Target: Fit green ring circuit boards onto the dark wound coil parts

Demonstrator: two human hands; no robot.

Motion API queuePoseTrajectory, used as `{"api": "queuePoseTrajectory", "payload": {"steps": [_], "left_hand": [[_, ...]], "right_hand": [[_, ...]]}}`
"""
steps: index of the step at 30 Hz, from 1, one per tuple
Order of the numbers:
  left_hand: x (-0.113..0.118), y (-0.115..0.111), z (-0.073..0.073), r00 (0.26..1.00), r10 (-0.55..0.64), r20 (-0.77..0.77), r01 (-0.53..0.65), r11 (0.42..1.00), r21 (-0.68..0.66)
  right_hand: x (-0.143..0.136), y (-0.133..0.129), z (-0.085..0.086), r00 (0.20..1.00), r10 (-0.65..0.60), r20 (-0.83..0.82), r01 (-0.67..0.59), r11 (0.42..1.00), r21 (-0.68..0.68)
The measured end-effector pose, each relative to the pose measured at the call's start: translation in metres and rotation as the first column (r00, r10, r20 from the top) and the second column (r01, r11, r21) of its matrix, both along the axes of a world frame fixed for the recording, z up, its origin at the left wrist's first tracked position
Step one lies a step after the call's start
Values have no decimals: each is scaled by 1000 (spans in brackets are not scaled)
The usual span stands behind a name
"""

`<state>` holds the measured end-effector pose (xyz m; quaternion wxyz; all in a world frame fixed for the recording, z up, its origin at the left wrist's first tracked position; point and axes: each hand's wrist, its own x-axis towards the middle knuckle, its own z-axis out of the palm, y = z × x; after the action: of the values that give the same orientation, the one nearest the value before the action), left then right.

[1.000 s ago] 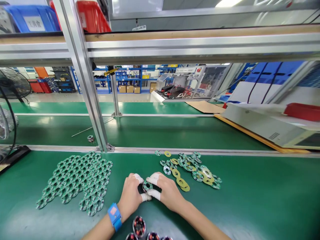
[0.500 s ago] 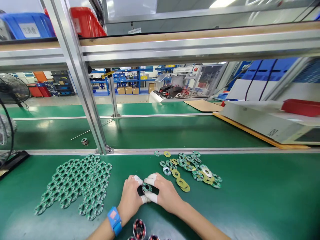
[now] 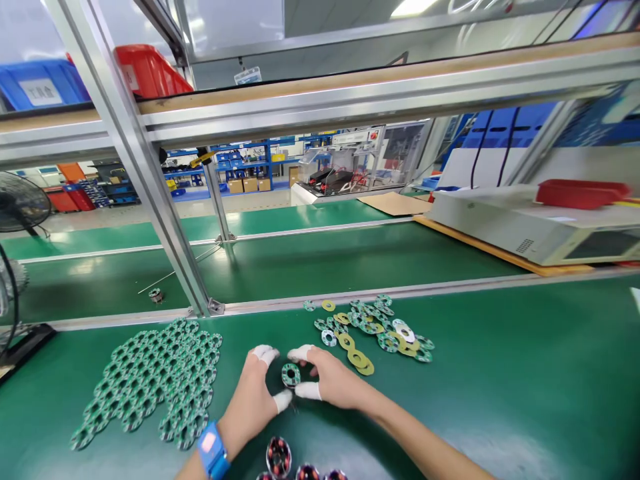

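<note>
A green ring-shaped part (image 3: 291, 375) rests on the green bench between my two hands. My left hand (image 3: 257, 387), with white finger covers and a blue wristband, curves around its left side, thumb and fingers apart. On the other side, my right hand (image 3: 330, 379) has its covered thumb and fingers spread close to the part's right edge. Below the hands are several round parts with red and dark insides (image 3: 279, 457). Scattered green, yellow and white rings (image 3: 357, 359) lie beyond my right hand.
Many green rings (image 3: 150, 380) lie in a dense group at the left. A metal post (image 3: 150, 193) rises from the bench's back rail (image 3: 300, 301). A grey box-like machine (image 3: 505, 223) stands at the back right, and a fan (image 3: 23, 200) at the left.
Both hands have opened and moved apart around the ring-shaped part, which they held before. The dark piece seen between the hands is out of sight. The camera view has tilted and shifted.
</note>
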<state>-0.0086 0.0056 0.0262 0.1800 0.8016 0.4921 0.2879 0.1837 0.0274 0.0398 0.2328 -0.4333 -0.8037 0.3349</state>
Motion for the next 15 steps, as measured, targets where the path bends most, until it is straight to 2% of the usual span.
{"api": "queuePoseTrajectory", "payload": {"steps": [3, 7, 9, 12, 15], "left_hand": [[-1, -3, 7, 989, -126, -83, 129, 991, 32], [6, -4, 3, 952, -222, -210, 224, 975, -15], [6, -4, -1, 925, -239, -294, 260, 965, 36], [1, -5, -9, 856, -260, -448, 367, 915, 170], [-4, -4, -17, 805, -272, -528, 438, 872, 218]], "right_hand": [[3, 1, -3, 998, 44, -40, -44, 999, -1], [-1, -4, -9, 999, -23, -48, 24, 999, 21], [-5, -10, -13, 997, -49, -51, 52, 998, 45], [-11, -21, -20, 991, -109, -84, 117, 988, 101], [-14, -27, -24, 985, -135, -106, 147, 983, 107]]}}
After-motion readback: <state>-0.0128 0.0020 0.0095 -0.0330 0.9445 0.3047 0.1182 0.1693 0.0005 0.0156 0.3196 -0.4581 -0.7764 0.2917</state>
